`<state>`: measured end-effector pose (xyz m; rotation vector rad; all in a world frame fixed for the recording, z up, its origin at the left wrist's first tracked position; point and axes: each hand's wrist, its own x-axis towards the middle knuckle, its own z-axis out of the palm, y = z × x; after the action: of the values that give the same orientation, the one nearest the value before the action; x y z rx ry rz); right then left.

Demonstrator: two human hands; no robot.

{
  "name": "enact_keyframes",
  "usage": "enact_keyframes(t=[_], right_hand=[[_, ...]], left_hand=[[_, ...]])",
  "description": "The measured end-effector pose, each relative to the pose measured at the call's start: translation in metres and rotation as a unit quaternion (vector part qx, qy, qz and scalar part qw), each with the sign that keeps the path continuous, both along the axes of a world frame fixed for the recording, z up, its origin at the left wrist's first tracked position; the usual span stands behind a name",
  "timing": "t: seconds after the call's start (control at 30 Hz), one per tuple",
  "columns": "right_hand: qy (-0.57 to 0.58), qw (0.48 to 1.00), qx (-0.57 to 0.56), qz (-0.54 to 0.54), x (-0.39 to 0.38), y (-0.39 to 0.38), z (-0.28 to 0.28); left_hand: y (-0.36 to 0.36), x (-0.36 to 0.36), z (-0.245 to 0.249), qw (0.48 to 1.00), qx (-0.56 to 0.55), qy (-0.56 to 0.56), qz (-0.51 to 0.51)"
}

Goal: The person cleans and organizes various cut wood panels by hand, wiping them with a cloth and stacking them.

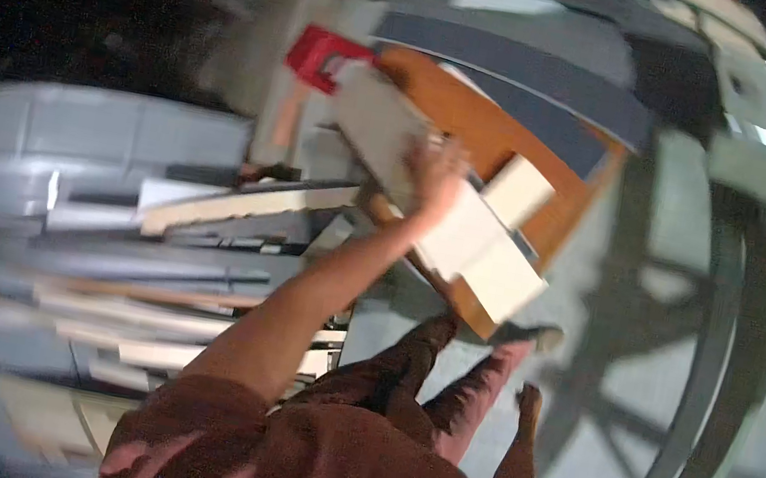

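My left hand (pixel 437 179) reaches forward over a stack of boards. Its fingers lie spread at the edge of a pale grey panel (pixel 381 117). Beside it are cream-white pieces (pixel 469 238), and a smaller cream block (pixel 518 193) lies to the right. Under these is an orange-brown board (pixel 447 98), with a dark grey strip (pixel 549 125) across its far side. A red object (pixel 324 58) touches the panel's far left end; its kind is blurred. My right hand (pixel 529 401) hangs low beside my right leg, away from the stack, its fingers too blurred to read.
Many long strips and offcuts (pixel 177 321) lie piled at the left, some pale, some grey. Behind them stands a light grey block wall (pixel 86 134). A dark metal frame or its shadow (pixel 642 384) crosses the floor at the right. My shoe (pixel 546 339) is just below the stack.
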<state>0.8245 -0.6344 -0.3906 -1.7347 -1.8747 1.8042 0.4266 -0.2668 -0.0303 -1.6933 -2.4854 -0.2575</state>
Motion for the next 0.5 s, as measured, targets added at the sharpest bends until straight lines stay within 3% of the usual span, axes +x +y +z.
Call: enact_keyframes(t=[0.03,0.07,0.1,0.13,0.2,0.23,0.37,0.43,0.47,0.5], right_hand=[[0.038,0.975,-0.148,-0.159,-0.013,0.018,0.028],[0.06,0.899,-0.295,-0.317,-0.017,0.025,0.067],[0.085,0.899,-0.317,-0.289,-0.011,0.035,0.079],[0.127,0.858,-0.362,-0.34,-0.005,0.048,0.096],[0.081,0.908,-0.31,-0.269,-0.007,0.074,0.121],[0.089,0.901,-0.319,-0.281,-0.008,0.087,0.13],[0.106,0.954,-0.237,-0.15,0.004,0.111,0.094],[0.171,0.887,-0.284,-0.322,0.005,0.114,0.101],[0.176,0.966,-0.068,-0.179,0.017,0.097,0.063],[0.168,0.973,0.155,-0.024,0.025,0.081,0.02]], left_hand=[[0.006,0.01,0.02,0.998,-0.045,-0.02,0.042],[0.008,0.009,0.026,0.994,-0.081,-0.028,0.069],[0.006,0.007,0.023,0.997,-0.05,-0.03,0.058],[0.007,0.01,0.025,0.996,-0.04,-0.032,0.068],[0.007,0.01,0.031,0.998,-0.029,-0.022,0.055],[0.006,0.008,0.027,0.999,0.006,-0.017,0.043],[0.007,0.008,0.032,0.999,0.032,-0.015,0.042],[0.006,0.007,0.033,0.998,0.045,-0.007,0.038],[0.006,0.008,0.035,0.998,0.055,-0.008,0.037],[0.005,0.008,0.04,0.998,0.054,-0.018,0.036]])
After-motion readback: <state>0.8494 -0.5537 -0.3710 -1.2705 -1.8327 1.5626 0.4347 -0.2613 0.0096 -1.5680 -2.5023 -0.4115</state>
